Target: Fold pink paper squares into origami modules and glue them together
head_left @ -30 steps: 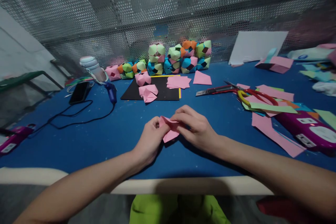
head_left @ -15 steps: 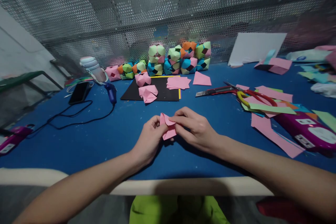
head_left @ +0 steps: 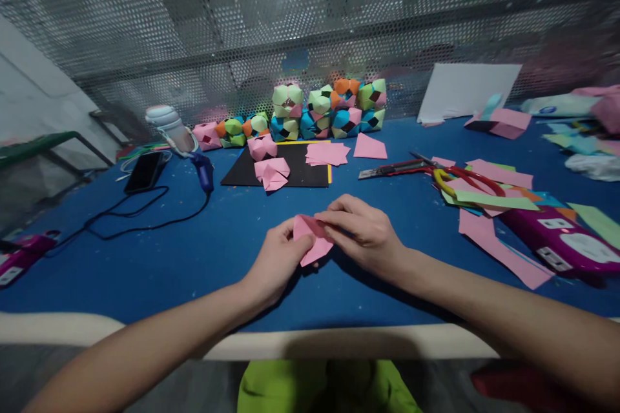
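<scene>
A small folded piece of pink paper (head_left: 312, 251) is held between both hands, just above the blue table (head_left: 203, 271). My left hand (head_left: 276, 261) pinches its left side, thumb on top and the other fingers behind it. With thumb and index finger, my right hand (head_left: 361, 232) grips the upper right corner. Beyond the hands, a partly joined pink origami piece (head_left: 272, 173) and a closed pink paper ball (head_left: 263, 147) rest on a black sheet (head_left: 310, 176). Several flat pink pieces (head_left: 327, 154) overlap that sheet's right side, and another pink piece (head_left: 371, 146) lies beside them.
Multicoloured origami balls (head_left: 314, 122) are stacked along the mesh panel (head_left: 194, 26). To the right lie a cutter knife (head_left: 392, 169), scissors (head_left: 477, 179), paper strips (head_left: 498, 248) and a purple power strip (head_left: 562, 239). A phone (head_left: 145, 172), cables and a bottle (head_left: 172, 129) occupy the left.
The pink paper has opened out wider, its upper flap lifted away from the rest. My right fingers have moved slightly from the middle to its right corner; my left hand keeps its hold.
</scene>
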Tool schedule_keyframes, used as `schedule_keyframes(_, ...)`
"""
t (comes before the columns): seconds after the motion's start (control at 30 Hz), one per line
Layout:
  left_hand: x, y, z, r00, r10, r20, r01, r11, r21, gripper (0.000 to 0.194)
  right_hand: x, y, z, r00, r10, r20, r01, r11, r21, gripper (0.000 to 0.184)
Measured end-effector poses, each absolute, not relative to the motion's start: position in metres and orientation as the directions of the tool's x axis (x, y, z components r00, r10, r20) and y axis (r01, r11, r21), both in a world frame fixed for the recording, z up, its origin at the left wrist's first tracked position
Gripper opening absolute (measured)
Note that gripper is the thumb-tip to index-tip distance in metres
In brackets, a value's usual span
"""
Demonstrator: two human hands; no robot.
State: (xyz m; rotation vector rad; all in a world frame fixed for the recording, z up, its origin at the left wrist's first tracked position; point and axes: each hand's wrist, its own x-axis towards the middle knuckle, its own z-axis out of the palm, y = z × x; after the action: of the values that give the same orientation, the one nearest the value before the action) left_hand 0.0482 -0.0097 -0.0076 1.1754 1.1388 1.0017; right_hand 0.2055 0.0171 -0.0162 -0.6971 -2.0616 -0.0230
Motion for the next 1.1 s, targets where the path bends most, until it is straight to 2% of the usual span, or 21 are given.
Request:
schedule_keyframes(0.33,0.047,-0.009,-0.006,0.161,0.980,-0.117,0.010,0.116,0.993,0.009,0.208,0.019,-0.016,-0.522,0.351,0.777,0.552,0.834,-0.006,0.024)
schedule_keyframes(0.43,0.046,-0.009,-0.006,0.140,0.985,-0.098,0.019,0.096,0.995,0.012,0.208,0.018,-0.016,-0.560,0.347,0.752,0.528,0.849,0.002,0.024)
schedule_keyframes(0.6,0.046,-0.008,-0.006,0.105,0.991,-0.087,0.037,0.084,0.996,0.010,0.209,0.015,-0.011,-0.589,0.403,0.700,0.461,0.879,-0.118,0.025)
schedule_keyframes(0.77,0.046,-0.008,-0.002,0.063,0.996,-0.059,0.094,0.053,0.994,0.011,0.203,0.012,-0.009,-0.447,0.605,0.658,0.376,0.795,-0.476,0.020)
schedule_keyframes(0.87,0.046,-0.008,0.000,0.036,0.999,0.017,0.170,-0.023,0.985,0.010,0.199,0.011,-0.009,-0.374,0.725,0.578,0.360,0.688,-0.630,0.014)
schedule_keyframes(0.97,0.046,-0.008,-0.001,0.053,0.996,0.065,0.218,-0.075,0.973,0.011,0.198,0.011,-0.009,-0.345,0.795,0.498,0.381,0.604,-0.700,0.013)
schedule_keyframes(1.1,0.046,-0.009,-0.002,0.094,0.994,0.061,0.180,-0.077,0.981,0.012,0.198,0.012,-0.007,-0.329,0.816,0.476,0.386,0.576,-0.721,0.012)
